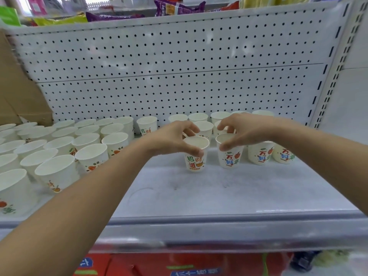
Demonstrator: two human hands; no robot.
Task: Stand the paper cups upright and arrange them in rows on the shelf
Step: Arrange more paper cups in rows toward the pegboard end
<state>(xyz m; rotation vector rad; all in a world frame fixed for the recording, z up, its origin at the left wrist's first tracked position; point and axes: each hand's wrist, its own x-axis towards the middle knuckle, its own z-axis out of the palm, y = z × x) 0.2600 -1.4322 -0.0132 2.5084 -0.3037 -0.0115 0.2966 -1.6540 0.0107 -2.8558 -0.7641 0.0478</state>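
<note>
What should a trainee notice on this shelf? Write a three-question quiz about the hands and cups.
1. True or false: the left paper cup, gripped by the left hand, lies on its side.
2. The right hand holds the right paper cup at: A the rim, B the base, C a handle.
3. Fill in: the dense block of cups stands to the person's ____.
Key: 1 false, it stands upright; 2 A; 3 left.
</note>
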